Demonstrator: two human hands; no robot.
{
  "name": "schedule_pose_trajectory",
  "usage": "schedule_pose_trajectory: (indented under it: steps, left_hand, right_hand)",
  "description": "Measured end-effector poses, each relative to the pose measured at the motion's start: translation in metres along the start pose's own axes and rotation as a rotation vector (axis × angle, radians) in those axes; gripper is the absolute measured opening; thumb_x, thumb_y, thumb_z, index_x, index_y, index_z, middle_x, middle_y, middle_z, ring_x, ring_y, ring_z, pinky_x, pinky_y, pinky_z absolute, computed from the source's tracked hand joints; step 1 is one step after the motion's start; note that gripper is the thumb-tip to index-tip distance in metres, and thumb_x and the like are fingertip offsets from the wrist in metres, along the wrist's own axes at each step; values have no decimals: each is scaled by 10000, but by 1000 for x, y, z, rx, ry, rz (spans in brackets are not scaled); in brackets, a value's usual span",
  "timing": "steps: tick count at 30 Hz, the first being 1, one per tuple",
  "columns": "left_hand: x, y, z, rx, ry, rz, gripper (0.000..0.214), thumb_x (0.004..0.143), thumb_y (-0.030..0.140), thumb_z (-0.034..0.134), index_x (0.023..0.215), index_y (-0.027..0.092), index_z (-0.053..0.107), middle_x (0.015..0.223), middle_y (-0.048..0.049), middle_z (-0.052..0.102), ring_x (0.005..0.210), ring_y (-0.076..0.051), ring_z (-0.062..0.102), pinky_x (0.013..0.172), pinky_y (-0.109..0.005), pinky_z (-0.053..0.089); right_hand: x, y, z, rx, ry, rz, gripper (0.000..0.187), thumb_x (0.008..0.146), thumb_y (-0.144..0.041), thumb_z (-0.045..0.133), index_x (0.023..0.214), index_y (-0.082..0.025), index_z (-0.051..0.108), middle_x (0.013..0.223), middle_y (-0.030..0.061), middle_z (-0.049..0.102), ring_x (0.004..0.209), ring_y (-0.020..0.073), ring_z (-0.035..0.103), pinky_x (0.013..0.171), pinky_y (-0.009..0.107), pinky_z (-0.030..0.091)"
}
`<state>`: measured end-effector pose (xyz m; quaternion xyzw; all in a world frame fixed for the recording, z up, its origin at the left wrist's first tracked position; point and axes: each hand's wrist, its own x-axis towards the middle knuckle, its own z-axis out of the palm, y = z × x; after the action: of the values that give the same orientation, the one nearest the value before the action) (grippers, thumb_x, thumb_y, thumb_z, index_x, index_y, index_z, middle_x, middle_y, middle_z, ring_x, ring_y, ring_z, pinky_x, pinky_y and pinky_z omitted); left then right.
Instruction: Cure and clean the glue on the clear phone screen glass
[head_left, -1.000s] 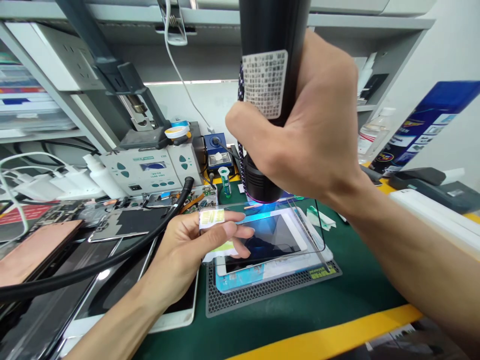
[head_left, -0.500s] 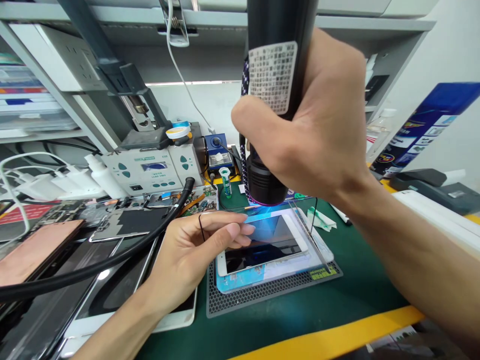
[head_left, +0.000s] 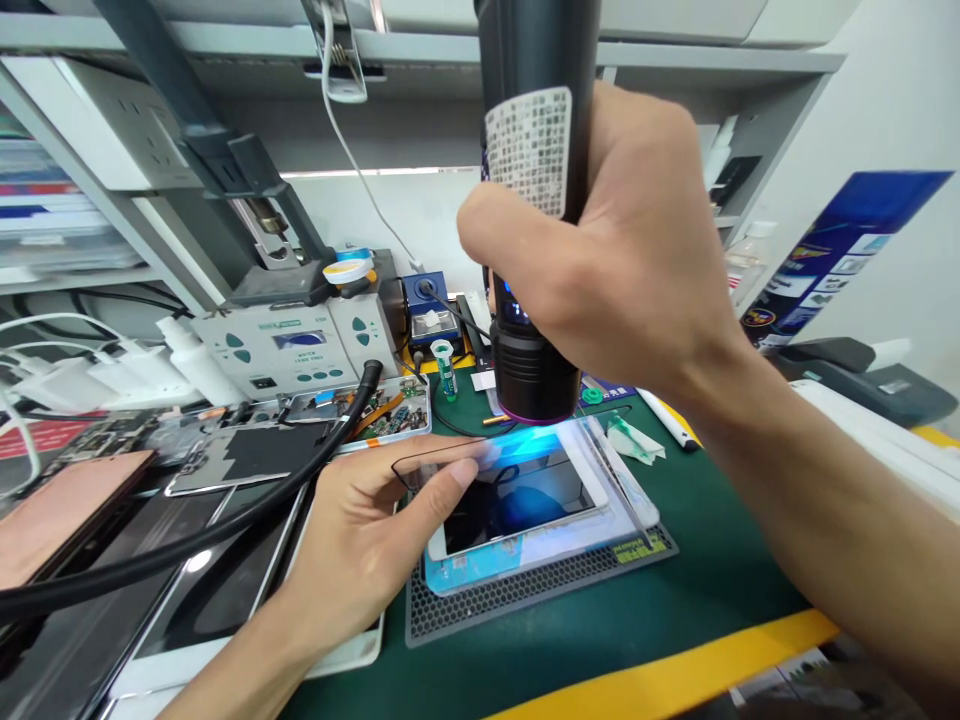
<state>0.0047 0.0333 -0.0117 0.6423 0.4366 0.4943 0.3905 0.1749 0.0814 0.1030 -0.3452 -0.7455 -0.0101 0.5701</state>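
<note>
Head view: a black torch (head_left: pixel 536 200) is gripped upright, lens down, in the right hand (head_left: pixel 637 270), whose fingers are wrapped fully around the barrel. Blue light is cast from it onto a clear glass (head_left: pixel 450 462), which is pinched at its left edge between the thumb and fingers of the left hand (head_left: pixel 360 540). The glass is held just above a white phone (head_left: pixel 517 505), which is laid face up on a blue pad (head_left: pixel 480 572) on a perforated mat (head_left: pixel 525 602) on the green table (head_left: pixel 675 600). A black hose (head_left: pixel 225 520) and a grey station (head_left: pixel 292 345) are seen to the left.
</note>
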Motion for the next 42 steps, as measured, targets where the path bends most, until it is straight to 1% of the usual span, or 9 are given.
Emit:
schedule_pose_trajectory:
  steps: [5, 9, 14, 16, 23, 29, 34, 38, 42]
  left_hand:
    - [0, 0, 0, -17, -1, 9, 101, 841, 322, 772, 898, 274, 840, 920, -30, 818, 878, -246, 753, 826, -337, 596]
    - [0, 0, 0, -17, -5, 17, 94, 844, 306, 768, 905, 289, 838, 918, -10, 820, 877, -233, 754, 833, -317, 587]
    - [0, 0, 0, 40, 32, 80, 97, 840, 278, 773, 904, 315, 836, 927, 15, 819, 853, -214, 746, 792, -295, 585]
    - [0, 0, -1, 64, 20, 107, 115, 844, 267, 771, 924, 319, 835, 936, 14, 819, 849, -217, 747, 786, -302, 590]
    - [0, -1, -6, 145, -11, 244, 275, 870, 165, 736, 992, 398, 816, 986, 69, 814, 856, -165, 748, 800, -253, 593]
    - [-1, -6, -7, 205, -25, 490, 362, 865, 64, 679, 1077, 335, 792, 1043, 55, 811, 910, -136, 753, 883, -230, 592]
    - [2, -4, -7, 237, -30, 590, 357, 854, 8, 652, 1072, 261, 778, 1040, 27, 809, 943, -117, 748, 935, -208, 576]
    - [3, -1, -9, 295, -59, 714, 405, 833, -53, 617, 1119, 202, 749, 1090, -23, 793, 1023, -153, 735, 977, -280, 583]
    - [0, 3, -13, 438, -26, 872, 436, 771, -100, 640, 1116, 146, 743, 1118, -79, 780, 1078, -208, 719, 970, -349, 597]
  right_hand:
    - [1, -1, -1, -11, 2, 9, 455, 774, -122, 665, 573, -239, 274, 605, -15, 443, 553, 159, 451, 461, 356, 318]
    - [0, -2, -1, -28, -2, 15, 455, 791, -160, 662, 579, -245, 269, 624, -9, 467, 567, 166, 458, 471, 361, 327]
    - [0, -3, -2, -38, 9, 29, 450, 791, -222, 671, 567, -254, 282, 632, -7, 503, 573, 179, 478, 477, 374, 319]
    - [0, -3, -2, -40, 12, 25, 451, 785, -236, 671, 555, -256, 283, 619, -7, 508, 565, 182, 480, 470, 378, 309]
    - [2, -1, -4, 23, -3, 20, 455, 783, -229, 658, 522, -265, 287, 566, -17, 471, 514, 162, 471, 444, 377, 301]
    - [3, -5, -10, 116, -48, 127, 370, 809, -200, 658, 518, -276, 441, 537, -32, 511, 477, 146, 492, 420, 327, 401]
    - [4, -7, -13, 132, -40, 140, 354, 798, -179, 669, 501, -280, 505, 528, -33, 561, 472, 154, 526, 395, 322, 442]
    - [6, -7, -15, 122, -32, 125, 342, 782, -170, 672, 498, -280, 517, 522, -29, 566, 469, 157, 529, 390, 316, 448]
    - [6, -7, -16, 120, -45, 90, 335, 780, -169, 675, 505, -273, 514, 518, -23, 558, 466, 165, 531, 383, 316, 441]
